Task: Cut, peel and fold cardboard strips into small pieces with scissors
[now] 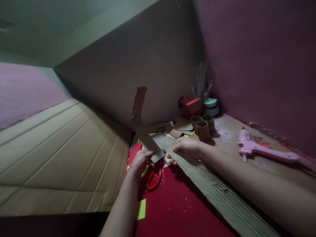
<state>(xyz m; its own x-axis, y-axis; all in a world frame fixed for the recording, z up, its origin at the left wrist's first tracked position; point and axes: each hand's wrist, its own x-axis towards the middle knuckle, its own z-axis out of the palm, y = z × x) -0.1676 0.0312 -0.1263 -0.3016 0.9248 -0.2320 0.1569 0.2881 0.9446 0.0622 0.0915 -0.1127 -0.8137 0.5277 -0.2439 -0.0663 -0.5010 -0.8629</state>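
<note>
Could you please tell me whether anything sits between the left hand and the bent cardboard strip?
Nothing visible does: the left hand pinches the cardboard strip at its lower end. The red scissors lie beneath on the mat, and the right hand rests flat on the long cardboard sheet.

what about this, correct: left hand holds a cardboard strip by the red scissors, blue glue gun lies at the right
Not quite: the head view shows the glue gun is pink, not blue. The left hand does hold a cardboard strip by the red scissors, and the gun lies at the right.
</note>
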